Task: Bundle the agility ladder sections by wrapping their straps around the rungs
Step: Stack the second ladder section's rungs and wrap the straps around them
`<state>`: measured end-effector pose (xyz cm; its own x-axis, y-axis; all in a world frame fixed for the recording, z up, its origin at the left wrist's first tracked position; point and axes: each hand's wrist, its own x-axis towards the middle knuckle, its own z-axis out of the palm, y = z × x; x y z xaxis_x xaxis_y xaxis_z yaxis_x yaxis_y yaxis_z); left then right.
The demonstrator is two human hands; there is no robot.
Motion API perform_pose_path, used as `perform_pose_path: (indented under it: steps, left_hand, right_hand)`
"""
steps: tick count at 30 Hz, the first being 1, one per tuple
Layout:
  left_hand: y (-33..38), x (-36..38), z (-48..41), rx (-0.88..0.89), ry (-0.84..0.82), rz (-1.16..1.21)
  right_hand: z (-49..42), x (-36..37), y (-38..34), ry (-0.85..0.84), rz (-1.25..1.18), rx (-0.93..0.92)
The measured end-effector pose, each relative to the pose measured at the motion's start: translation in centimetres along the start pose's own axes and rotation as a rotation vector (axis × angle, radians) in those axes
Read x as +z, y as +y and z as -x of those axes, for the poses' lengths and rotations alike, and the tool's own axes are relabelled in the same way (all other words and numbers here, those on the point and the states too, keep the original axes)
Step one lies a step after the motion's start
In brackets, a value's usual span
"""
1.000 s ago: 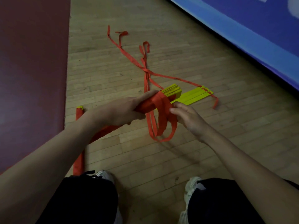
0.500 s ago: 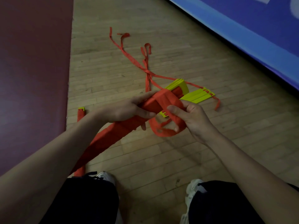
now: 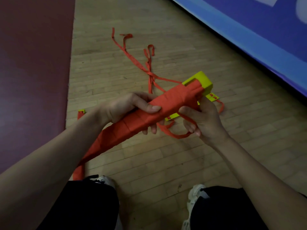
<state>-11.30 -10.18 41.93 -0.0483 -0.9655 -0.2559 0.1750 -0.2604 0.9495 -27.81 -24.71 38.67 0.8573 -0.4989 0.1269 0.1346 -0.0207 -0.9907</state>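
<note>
Gripping orange-strap-wrapped bundle of yellow plastic rungs mid-length above wooden plank floor: left hand, fingers curled round. Right hand pinches limp orange strap loop beneath. Judged light; rungs stiff, webbing floppy, best held at wrapped middle.

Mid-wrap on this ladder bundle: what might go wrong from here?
1. The strap loop held by the right hand hangs slack. If it isn't pulled tight, the wraps on the bundle that the left hand grips may loosen.
2. The loose straps on the floor cross each other and may snag as strap is drawn in.
</note>
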Motion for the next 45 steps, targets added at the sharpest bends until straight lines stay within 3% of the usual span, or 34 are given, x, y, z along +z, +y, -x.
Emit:
perform_pose_path:
  steps: [5,8,10,16,18,21,24,26,30,33,38,42,45]
  left_hand:
    - [-0.6,0.2,-0.4,-0.106,-0.176,0.149]
    - [-1.3,0.4,-0.7,-0.133,-0.258,0.209]
    - [-1.6,0.3,-0.7,-0.133,-0.207,0.199]
    - [-1.6,1.8,-1.4,-0.206,0.117,-0.351]
    - [-2.4,2.6,-1.9,-0.220,0.256,-0.651]
    - [-4.8,3.1,-2.8,-0.063,0.429,-1.090]
    - [-5.8,3.2,-3.2,0.188,0.507,-1.124]
    - [-5.5,3.3,-3.4,0.234,0.530,-1.155]
    - [-4.7,2.9,-3.5,0.077,0.585,-1.323]
    - [-4.7,2.3,-3.3,-0.013,0.557,-1.427]
    - [-5.1,1.1,-3.0,-0.009,0.584,-1.314]
    - [-4.4,0.7,-2.6,-0.023,0.558,-1.185]
    - [-3.4,0.3,-2.1,-0.048,0.533,-0.846]
  right_hand:
    - [0.5,-0.1,-0.7,-0.195,-0.146,0.073]
    - [0.7,-0.1,-1.1,-0.191,-0.154,0.074]
    - [0.7,0.0,-1.2,-0.129,-0.138,0.104]
    - [0.4,0.3,0.2,0.070,-0.170,0.300]
    - [0.0,0.2,0.9,0.145,-0.210,0.361]
    - [-0.4,0.0,1.4,0.235,-0.237,0.388]
    - [-0.8,0.1,1.4,0.310,-0.250,0.371]
    - [-1.1,-0.2,1.4,0.338,-0.211,0.371]
    - [-1.2,-0.6,1.4,0.230,-0.109,0.447]
    - [-0.9,-1.1,1.7,0.057,-0.150,0.508]
    - [-0.1,-1.7,1.9,-0.130,-0.091,0.565]
    - [0.1,-1.0,1.7,-0.097,0.021,0.476]
    - [-0.1,-0.6,1.5,0.045,0.045,0.378]
